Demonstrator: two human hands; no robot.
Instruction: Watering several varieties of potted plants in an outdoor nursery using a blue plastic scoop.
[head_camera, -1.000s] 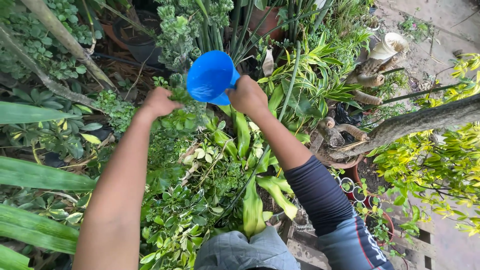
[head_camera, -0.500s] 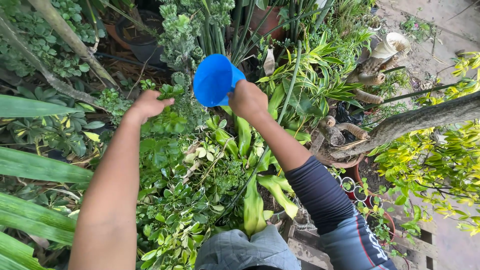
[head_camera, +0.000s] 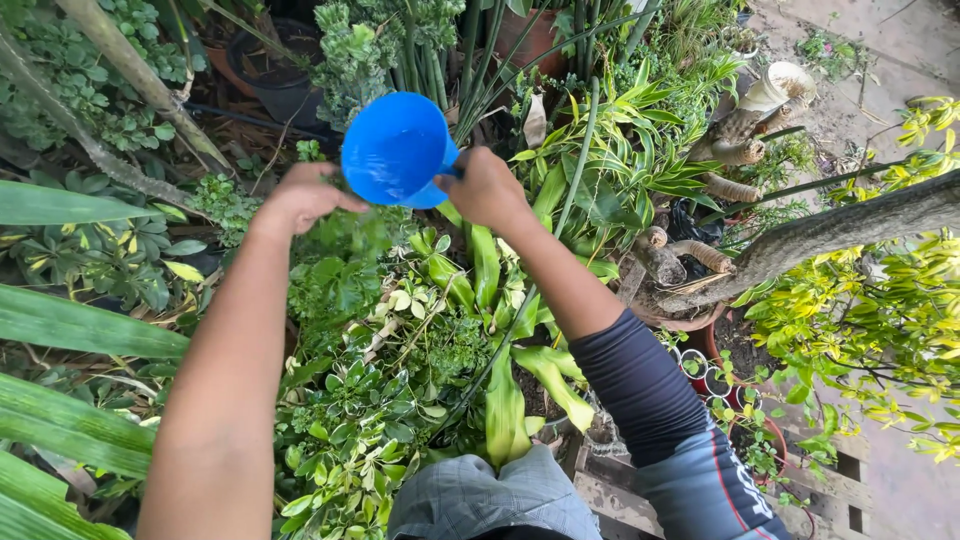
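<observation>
Closest to the camera, a patch of grey checked cloth (head_camera: 490, 500) sits at the bottom edge, and beside it a dark sleeve (head_camera: 665, 420) covers the upper part of the right arm. The left arm is bare and runs up the frame over a bed of variegated leaves (head_camera: 350, 440).

Further out, the right hand (head_camera: 487, 188) is closed in a fist around the handle of a blue plastic scoop (head_camera: 397, 150), which hangs above the greenery with its round mouth turned toward the camera (the handle itself is mostly hidden by the fingers). The left hand (head_camera: 300, 195) is just beside the scoop's left rim, fingers curled loosely downward over the foliage; whether it grips any leaf I cannot tell.

Beyond the hands stand a black pot (head_camera: 275, 85) and tall green stems (head_camera: 470, 50). To the right, a thick grey branch (head_camera: 830, 235) crosses over yellow-green shrubbery (head_camera: 880, 330), with bare ground (head_camera: 880, 40) at the far corner.
</observation>
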